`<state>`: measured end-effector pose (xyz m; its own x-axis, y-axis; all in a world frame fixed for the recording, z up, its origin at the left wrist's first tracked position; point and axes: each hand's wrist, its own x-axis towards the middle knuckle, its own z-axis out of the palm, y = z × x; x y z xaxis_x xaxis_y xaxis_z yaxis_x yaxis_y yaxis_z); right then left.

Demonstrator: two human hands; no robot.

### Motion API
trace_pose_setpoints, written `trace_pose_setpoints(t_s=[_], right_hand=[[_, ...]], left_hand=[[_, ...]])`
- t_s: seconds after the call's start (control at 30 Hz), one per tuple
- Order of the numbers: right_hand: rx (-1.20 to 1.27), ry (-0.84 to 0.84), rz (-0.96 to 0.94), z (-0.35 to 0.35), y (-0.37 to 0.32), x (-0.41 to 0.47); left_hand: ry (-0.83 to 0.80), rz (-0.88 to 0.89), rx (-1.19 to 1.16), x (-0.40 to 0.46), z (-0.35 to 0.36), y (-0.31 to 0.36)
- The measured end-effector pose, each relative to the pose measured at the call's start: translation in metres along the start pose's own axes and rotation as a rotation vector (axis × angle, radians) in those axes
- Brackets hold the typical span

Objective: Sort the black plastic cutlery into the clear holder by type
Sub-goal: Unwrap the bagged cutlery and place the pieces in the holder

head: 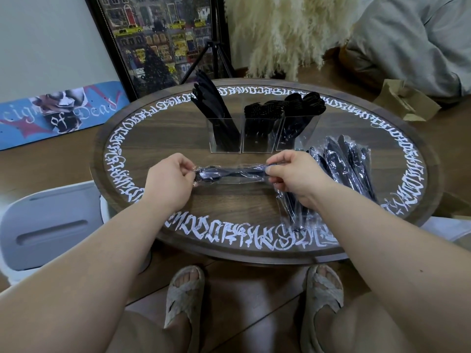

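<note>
On the blue skateboard deck (58, 114) leaning at the far left we read white script: "eign" on the left, "of" on a dark patch in the middle, and "Dead" on the right, the first word cut off at its start. Around the rim of the round wooden table (254, 207) we note a ring of white calligraphic marks, which we cannot read as words.
</note>
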<state>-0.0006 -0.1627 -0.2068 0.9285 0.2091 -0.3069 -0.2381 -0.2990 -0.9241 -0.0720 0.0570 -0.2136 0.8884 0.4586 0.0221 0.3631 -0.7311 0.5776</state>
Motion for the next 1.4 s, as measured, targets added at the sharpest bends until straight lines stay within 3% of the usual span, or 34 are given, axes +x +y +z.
trace_pose_setpoints(t_s=[0.3,0.43,0.7,0.77,0.83,0.9,1.0,1.4], right_hand=[[-0.020,-0.056,0.058,0.005,0.000,0.000],[-0.057,-0.082,0.045,0.007,0.000,-0.002],[0.013,0.038,0.059,0.000,0.000,0.003],[-0.010,0.043,0.072,0.000,0.001,0.004],[-0.028,0.050,0.078,0.001,0.003,0.006],[-0.055,0.051,0.075,0.003,0.005,0.007],[-0.088,0.005,0.054,0.008,0.004,0.006],[-0.047,0.145,0.036,-0.030,0.002,-0.005]], left_hand=[[-0.035,-0.038,-0.169,0.000,0.000,-0.003],[-0.022,-0.025,-0.088,-0.001,-0.002,-0.002],[0.099,-0.064,0.060,0.001,-0.007,-0.009],[0.114,0.030,0.100,-0.002,-0.007,-0.006],[0.025,0.210,0.140,-0.007,-0.004,0.000],[-0.169,0.345,0.206,-0.013,0.006,0.004],[-0.366,0.369,0.254,-0.019,0.018,0.003],[-0.394,0.236,0.437,-0.009,0.021,-0.001]])
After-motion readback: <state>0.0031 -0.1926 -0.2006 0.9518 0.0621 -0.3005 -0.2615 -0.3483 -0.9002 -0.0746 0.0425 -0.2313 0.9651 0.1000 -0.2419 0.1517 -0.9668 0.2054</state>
